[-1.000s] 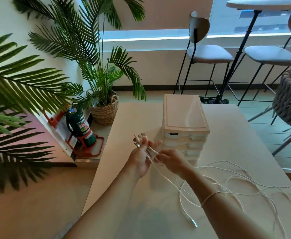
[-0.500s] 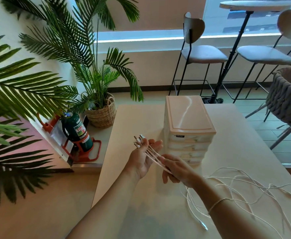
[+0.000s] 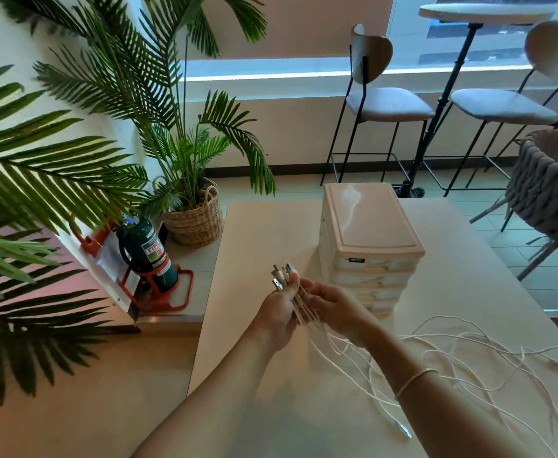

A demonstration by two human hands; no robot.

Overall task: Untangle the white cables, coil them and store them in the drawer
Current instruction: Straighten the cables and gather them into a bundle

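Trailing from both hands, the white cables (image 3: 443, 361) are spread loose and tangled over the table (image 3: 258, 233), right of the arms. Their plug ends (image 3: 282, 276) are bunched above the left hand (image 3: 279, 317), whose fingers are curled around the strands. The same strands are pinched by the right hand (image 3: 337, 309). The drawer unit (image 3: 367, 233) is seen just behind, drawers closed.
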